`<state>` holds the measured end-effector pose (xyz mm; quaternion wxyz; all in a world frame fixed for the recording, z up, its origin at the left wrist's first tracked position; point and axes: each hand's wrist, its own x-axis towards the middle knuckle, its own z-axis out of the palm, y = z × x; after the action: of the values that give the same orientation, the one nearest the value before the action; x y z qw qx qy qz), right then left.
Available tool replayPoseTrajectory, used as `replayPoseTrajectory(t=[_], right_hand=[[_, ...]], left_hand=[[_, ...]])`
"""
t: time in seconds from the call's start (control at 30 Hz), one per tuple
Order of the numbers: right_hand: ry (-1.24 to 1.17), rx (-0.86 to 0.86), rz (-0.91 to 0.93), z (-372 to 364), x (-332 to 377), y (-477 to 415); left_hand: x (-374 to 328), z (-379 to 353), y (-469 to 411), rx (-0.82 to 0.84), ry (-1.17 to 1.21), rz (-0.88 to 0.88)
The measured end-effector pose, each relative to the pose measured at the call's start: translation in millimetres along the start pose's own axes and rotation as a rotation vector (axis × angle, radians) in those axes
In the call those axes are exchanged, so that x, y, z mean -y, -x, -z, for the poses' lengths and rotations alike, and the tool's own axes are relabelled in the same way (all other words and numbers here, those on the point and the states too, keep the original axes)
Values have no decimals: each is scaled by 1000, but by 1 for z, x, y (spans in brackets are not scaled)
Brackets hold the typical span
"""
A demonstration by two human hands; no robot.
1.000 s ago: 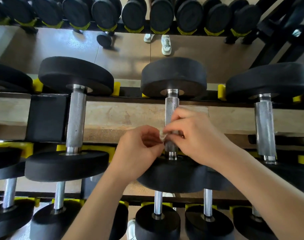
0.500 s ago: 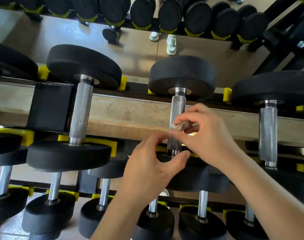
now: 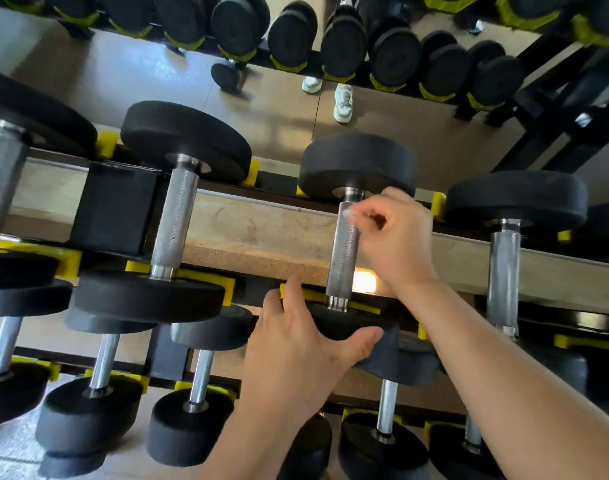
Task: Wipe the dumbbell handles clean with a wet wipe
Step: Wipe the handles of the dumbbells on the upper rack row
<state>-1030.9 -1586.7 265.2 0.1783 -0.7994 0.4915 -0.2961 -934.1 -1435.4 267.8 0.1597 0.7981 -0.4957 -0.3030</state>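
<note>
**Clearances.** The centre dumbbell (image 3: 356,164) lies in yellow cradles (image 3: 223,285) on the upper tier of the rack (image 3: 116,209), its knurled handle (image 3: 344,251) running away from the viewer. The left neighbour's handle (image 3: 176,220) and the right neighbour's handle (image 3: 503,271) lie well apart from it, with open gaps on both sides. The right forearm crosses the right-hand gap. The heads of the lower-tier dumbbells (image 3: 192,427) sit just below the near head.

**Hands.** The right hand (image 3: 396,240) has its fingers curled and pinches a small white wet wipe (image 3: 348,213) against the far end of the handle, just beside the far head. The left hand (image 3: 296,355) grips the near head: its fingers reach over the head's left edge and its thumb hooks along the near rim.

**Surface and room.** A beige board (image 3: 261,237) runs beneath the handles between the rack rails. Behind the rack a mirror (image 3: 157,74) reflects brown flooring, a row of dumbbells and a pair of pale shoes (image 3: 342,102).

**Change.** Half a second ago the wipe was at mid-handle; it is now at the far end. The left hand remains on the near head, with its thumb now set firmly on the rim.
</note>
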Motion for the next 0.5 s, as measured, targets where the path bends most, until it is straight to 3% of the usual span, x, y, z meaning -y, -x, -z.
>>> replayPoseTrajectory(t=[0.07, 0.23, 0.37, 0.43, 0.5], right_hand=[[24, 21, 2, 0, 2, 9], [-7, 484, -7, 22, 9, 34], [-11, 270, -60, 22, 15, 2], [-29, 328, -108, 20, 19, 12], [-31, 495, -178, 19, 17, 30]], left_hand=[[-4, 6, 0, 39, 8, 16], [-12, 15, -1, 100, 42, 68], [-19, 20, 0, 95, 64, 99], [-22, 22, 1, 82, 69, 119], [-24, 22, 4, 82, 71, 139]])
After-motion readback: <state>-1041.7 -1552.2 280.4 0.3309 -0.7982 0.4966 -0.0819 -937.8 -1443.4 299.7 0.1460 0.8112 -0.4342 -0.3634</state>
